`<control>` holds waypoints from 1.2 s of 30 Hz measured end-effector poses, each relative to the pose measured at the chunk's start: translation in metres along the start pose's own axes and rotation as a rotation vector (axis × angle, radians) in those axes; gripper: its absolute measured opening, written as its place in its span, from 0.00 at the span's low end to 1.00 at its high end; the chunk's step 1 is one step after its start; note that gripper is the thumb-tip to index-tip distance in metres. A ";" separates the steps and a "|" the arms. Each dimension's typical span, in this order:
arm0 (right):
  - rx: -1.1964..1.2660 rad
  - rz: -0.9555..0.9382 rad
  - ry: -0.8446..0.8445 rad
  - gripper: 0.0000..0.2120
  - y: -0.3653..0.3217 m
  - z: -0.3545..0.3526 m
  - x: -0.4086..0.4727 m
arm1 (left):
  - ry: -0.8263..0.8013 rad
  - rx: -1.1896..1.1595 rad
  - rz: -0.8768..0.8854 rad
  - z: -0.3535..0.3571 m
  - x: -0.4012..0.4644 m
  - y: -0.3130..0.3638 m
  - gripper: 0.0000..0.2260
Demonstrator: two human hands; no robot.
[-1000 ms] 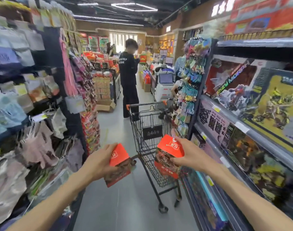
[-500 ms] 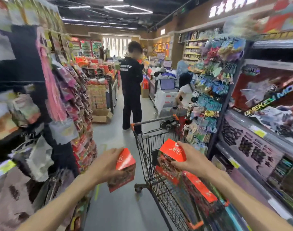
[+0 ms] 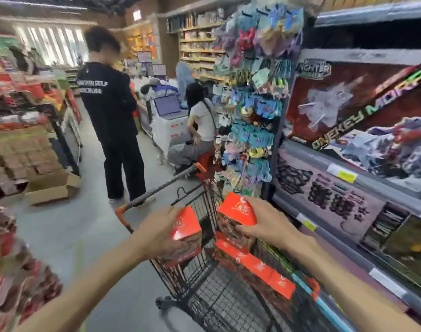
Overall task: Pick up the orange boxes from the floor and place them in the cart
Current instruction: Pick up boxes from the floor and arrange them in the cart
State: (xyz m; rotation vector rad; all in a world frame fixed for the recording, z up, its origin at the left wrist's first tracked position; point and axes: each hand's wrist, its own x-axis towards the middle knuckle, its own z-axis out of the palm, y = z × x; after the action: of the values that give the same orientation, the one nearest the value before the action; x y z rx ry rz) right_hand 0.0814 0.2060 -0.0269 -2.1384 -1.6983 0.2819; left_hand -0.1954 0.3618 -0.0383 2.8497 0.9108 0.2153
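left hand (image 3: 160, 232): wrapped around an orange box (image 3: 186, 230), fingers curled over its top and thumb underneath, holding it up right over the near-left part of the cart basket

right hand (image 3: 268, 222): gripping a second orange box (image 3: 237, 209) from the right side, fingers on top, thumb along the lower edge. this one sits a bit higher and further right than the other, also above the basket

cart (image 3: 205, 287): black wire shopping cart, orange-tipped handle bar on the far side pointing up the aisle, parked tight against the right-hand shelving

already in the cart: a row of orange boxes (image 3: 258, 265) lying along the right wall of the basket, running toward the camera

right side: toy shelf (image 3: 355, 164) with big boxed sets, plus a rack of hanging trinkets (image 3: 252, 97) at its end

left side: blurry racks of packaged stuff, an open cardboard carton (image 3: 52, 188) on the floor

up the aisle: a person in black (image 3: 112, 111) standing with their back turned, another person in a white top (image 3: 199, 130) sitting low near a checkout counter

blur: lots of motion smear, can't read the box print
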 end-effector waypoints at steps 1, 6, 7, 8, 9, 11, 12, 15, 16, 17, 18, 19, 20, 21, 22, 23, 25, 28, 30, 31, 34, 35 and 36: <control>-0.009 0.020 0.012 0.41 0.012 0.005 0.016 | -0.016 -0.014 0.031 0.007 0.025 -0.005 0.45; -0.033 0.201 -0.036 0.45 0.075 0.041 0.073 | -0.101 -0.072 0.164 0.065 0.140 -0.032 0.50; -0.045 0.232 -0.047 0.44 0.084 0.047 0.079 | -0.121 -0.081 0.192 0.082 0.160 -0.037 0.55; -0.044 0.264 -0.056 0.44 0.092 0.054 0.083 | -0.149 -0.083 0.212 0.098 0.177 -0.040 0.58; -0.033 0.296 -0.060 0.43 0.099 0.061 0.087 | -0.184 -0.082 0.229 0.114 0.193 -0.043 0.58; -0.001 0.358 -0.077 0.42 0.115 0.078 0.089 | -0.244 -0.094 0.265 0.143 0.217 -0.044 0.56; 0.008 0.386 -0.088 0.41 0.123 0.088 0.089 | -0.271 -0.106 0.285 0.159 0.228 -0.044 0.53; 0.007 0.457 -0.145 0.43 0.153 0.124 0.088 | -0.345 -0.112 0.354 0.214 0.259 -0.046 0.47; 0.011 0.486 -0.164 0.44 0.162 0.139 0.087 | -0.370 -0.126 0.378 0.237 0.267 -0.048 0.46; 0.016 0.517 -0.168 0.45 0.172 0.153 0.086 | -0.390 -0.145 0.406 0.261 0.276 -0.051 0.46; 0.023 0.548 -0.174 0.47 0.181 0.167 0.086 | -0.415 -0.154 0.428 0.285 0.284 -0.055 0.46; 0.029 0.575 -0.183 0.48 0.188 0.180 0.086 | -0.439 -0.149 0.447 0.310 0.290 -0.060 0.45; 0.033 0.604 -0.202 0.48 0.195 0.194 0.087 | -0.460 -0.126 0.472 0.335 0.297 -0.064 0.44; 0.027 0.627 -0.229 0.49 0.202 0.209 0.087 | -0.483 -0.098 0.489 0.361 0.302 -0.069 0.44; 0.026 0.642 -0.240 0.49 0.209 0.224 0.087 | -0.505 -0.070 0.494 0.384 0.306 -0.073 0.44; 0.036 0.662 -0.245 0.50 0.216 0.241 0.088 | -0.527 -0.053 0.496 0.408 0.311 -0.077 0.45; 0.070 0.701 -0.262 0.50 0.227 0.272 0.087 | -0.564 -0.022 0.475 0.447 0.317 -0.085 0.48; 0.108 0.746 -0.245 0.48 0.239 0.314 0.083 | -0.585 0.059 0.527 0.492 0.321 -0.101 0.47; 0.147 0.763 -0.233 0.47 0.245 0.337 0.082 | -0.585 0.099 0.586 0.514 0.323 -0.111 0.45; 0.161 0.764 -0.232 0.47 0.248 0.348 0.081 | -0.586 0.110 0.603 0.525 0.324 -0.115 0.45; 0.158 0.742 -0.260 0.49 0.258 0.377 0.079 | -0.620 0.093 0.598 0.549 0.325 -0.127 0.45; 0.158 0.728 -0.264 0.48 0.260 0.386 0.078 | -0.625 0.097 0.592 0.555 0.325 -0.129 0.45; 0.156 0.709 -0.259 0.46 0.261 0.394 0.077 | -0.620 0.109 0.590 0.559 0.324 -0.131 0.44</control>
State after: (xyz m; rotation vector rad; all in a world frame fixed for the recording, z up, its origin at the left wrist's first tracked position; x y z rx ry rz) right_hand 0.1767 0.3024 -0.4856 -2.5861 -0.9159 0.8833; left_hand 0.0918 0.6056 -0.5787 2.9008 -0.0407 -0.6431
